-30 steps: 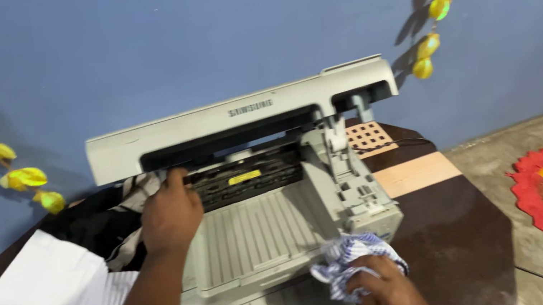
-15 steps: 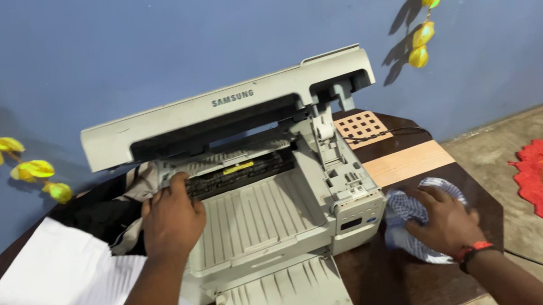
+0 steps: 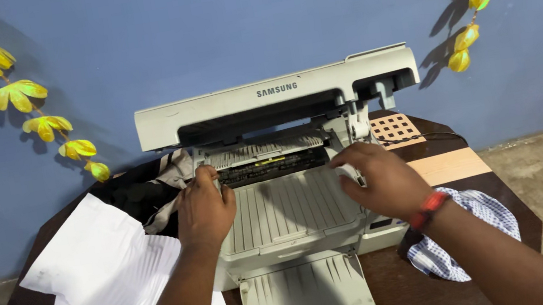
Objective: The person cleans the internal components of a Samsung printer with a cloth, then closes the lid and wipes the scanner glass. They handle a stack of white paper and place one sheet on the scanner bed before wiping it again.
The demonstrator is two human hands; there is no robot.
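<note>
The printer (image 3: 286, 201) sits mid-bench (image 3: 506, 210) with its lid (image 3: 277, 97) raised, and both hands rest on its open body. The left hand (image 3: 204, 210) lies at the left end of the inner slot (image 3: 270, 167), grip loosely curled with fingertips touching the edge, clamping nothing; the right hand (image 3: 381, 182) lies at the right end, fingers spread flat on the tray (image 3: 288, 211), empty. A checked cloth (image 3: 476, 229) lies on the bench just right of the printer, apart from the hand, and white paper (image 3: 99, 281) lies to the left.

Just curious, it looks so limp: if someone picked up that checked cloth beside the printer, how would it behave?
The checked cloth lies crumpled at the table edge, so it is probably floppy and light. It would likely drape and sag, not roll.
</note>
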